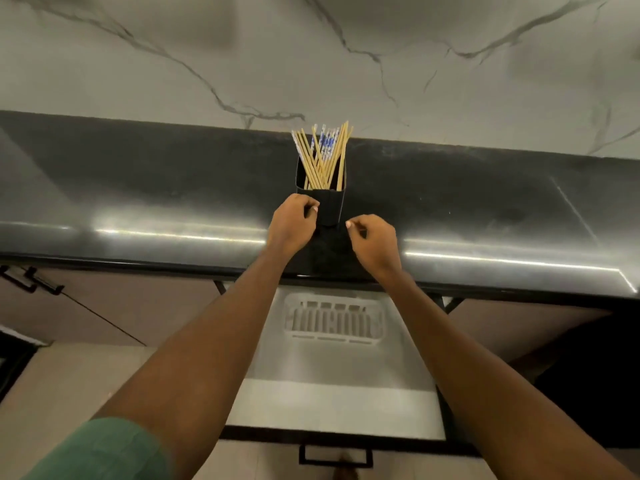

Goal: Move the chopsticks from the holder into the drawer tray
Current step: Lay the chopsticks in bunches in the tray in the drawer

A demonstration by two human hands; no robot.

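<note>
A black rectangular holder stands upright on the dark countertop. Several wooden chopsticks, some with blue-and-white tops, fan out of it. My left hand is at the holder's front left edge, its curled fingers and thumb pinching that edge. Just right of the holder's base is my right hand, fingers curled and holding nothing. Below the counter a drawer is pulled out, and a white slotted tray lies at its back.
A marble wall rises behind the counter. The drawer's black handle is at the bottom of the view. Closed cabinet doors with black handles are at the left, and a dark area is at the lower right.
</note>
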